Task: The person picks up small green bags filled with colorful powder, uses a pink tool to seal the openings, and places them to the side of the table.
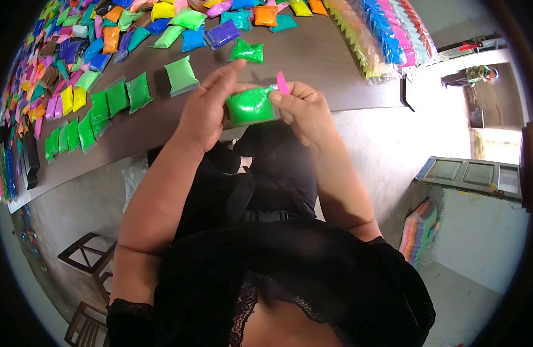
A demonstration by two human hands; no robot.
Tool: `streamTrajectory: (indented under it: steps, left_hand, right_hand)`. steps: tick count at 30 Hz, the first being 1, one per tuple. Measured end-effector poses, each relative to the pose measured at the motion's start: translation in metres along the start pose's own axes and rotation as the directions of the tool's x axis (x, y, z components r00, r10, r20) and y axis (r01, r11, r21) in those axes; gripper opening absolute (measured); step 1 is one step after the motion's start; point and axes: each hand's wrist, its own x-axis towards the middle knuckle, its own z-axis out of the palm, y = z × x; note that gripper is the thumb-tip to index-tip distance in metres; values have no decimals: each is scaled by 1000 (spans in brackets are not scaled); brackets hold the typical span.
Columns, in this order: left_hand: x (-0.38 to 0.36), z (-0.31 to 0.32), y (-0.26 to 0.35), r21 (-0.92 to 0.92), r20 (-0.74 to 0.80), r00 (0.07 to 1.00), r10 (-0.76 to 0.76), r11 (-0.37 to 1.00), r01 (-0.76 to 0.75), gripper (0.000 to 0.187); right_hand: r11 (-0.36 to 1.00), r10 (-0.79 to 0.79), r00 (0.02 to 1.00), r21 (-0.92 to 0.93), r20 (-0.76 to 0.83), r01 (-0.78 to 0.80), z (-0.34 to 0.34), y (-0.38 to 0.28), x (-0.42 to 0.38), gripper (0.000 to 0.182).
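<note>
A bright green packet (pixel 250 106) in clear film is held between my two hands, over the front edge of the dark table (pixel 156 122). My left hand (pixel 211 104) lies along the packet's left side, its fingers partly behind it. At the packet's upper right corner, my right hand (pixel 300 107) pinches the film with thumb and fingers; a pink pointed piece (pixel 282 83) sticks up from that hand. Just beyond lies another green packet (pixel 247 51). A pale green packet (pixel 181 76) rests left of my left hand.
Several green packets (pixel 118 96) stand in rows at the left. A pile of many-coloured packets (pixel 110 39) covers the far left side. Long bagged stacks (pixel 382 34) lie at the far right. Chairs (pixel 88 254) are at lower left; a person (pixel 470 76) is in the distance.
</note>
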Motion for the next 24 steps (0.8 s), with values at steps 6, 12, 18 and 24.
streamTrajectory:
  steps: [6, 12, 18, 24]
  left_hand:
    - [-7, 12, -12, -219, -73, 997, 30, 975, -45, 38]
    - [-6, 4, -5, 2, -51, 996, -69, 998, 69, 40]
    - [-6, 20, -11, -238, -68, 997, 32, 970, -47, 39]
    - [7, -6, -3, 724, 158, 839, 521, 517, -457, 45]
  right_hand:
    - [977, -1, 998, 212, -66, 15, 8, 15, 2, 9]
    - [999, -9, 993, 47, -120, 14, 2, 11, -2, 12]
    - [998, 31, 998, 54, -62, -28, 5, 16, -1, 13]
    - [1000, -15, 974, -16, -225, 12, 19, 17, -1, 14]
